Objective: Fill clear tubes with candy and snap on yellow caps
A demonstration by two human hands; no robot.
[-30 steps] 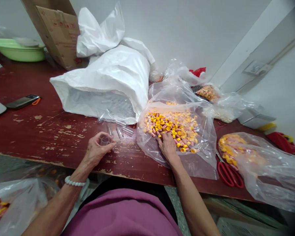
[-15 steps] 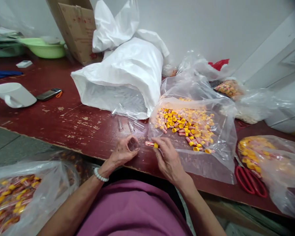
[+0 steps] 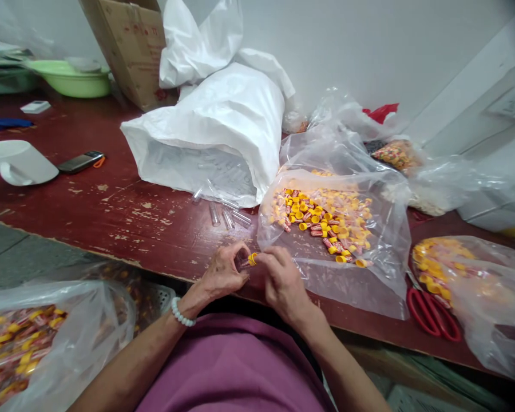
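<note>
My left hand [image 3: 223, 274] grips a small clear plastic tube, mostly hidden by the fingers, at the table's front edge. My right hand [image 3: 281, 280] meets it and pinches a yellow cap [image 3: 252, 259] against the tube's mouth. Just right of both hands lies an open clear bag [image 3: 369, 229] with a heap of yellow caps and wrapped candies [image 3: 321, 214]. Loose clear tubes [image 3: 225, 216] lie on the red table [image 3: 90, 212] behind my hands, spilled from a big white sack [image 3: 223, 131].
Red scissors [image 3: 433, 312] lie at the right beside another bag of yellow-capped items [image 3: 459, 274]. A bag of filled tubes [image 3: 30, 337] hangs below left. A white mug [image 3: 17, 163], a phone [image 3: 80, 162], a green basin [image 3: 71, 80] and a cardboard box [image 3: 131, 48] stand farther back.
My right hand left the candy bag with a candy and a yellow cap and came to the left hand. The cap now sits at the tube's mouth; the candy is out of sight.
</note>
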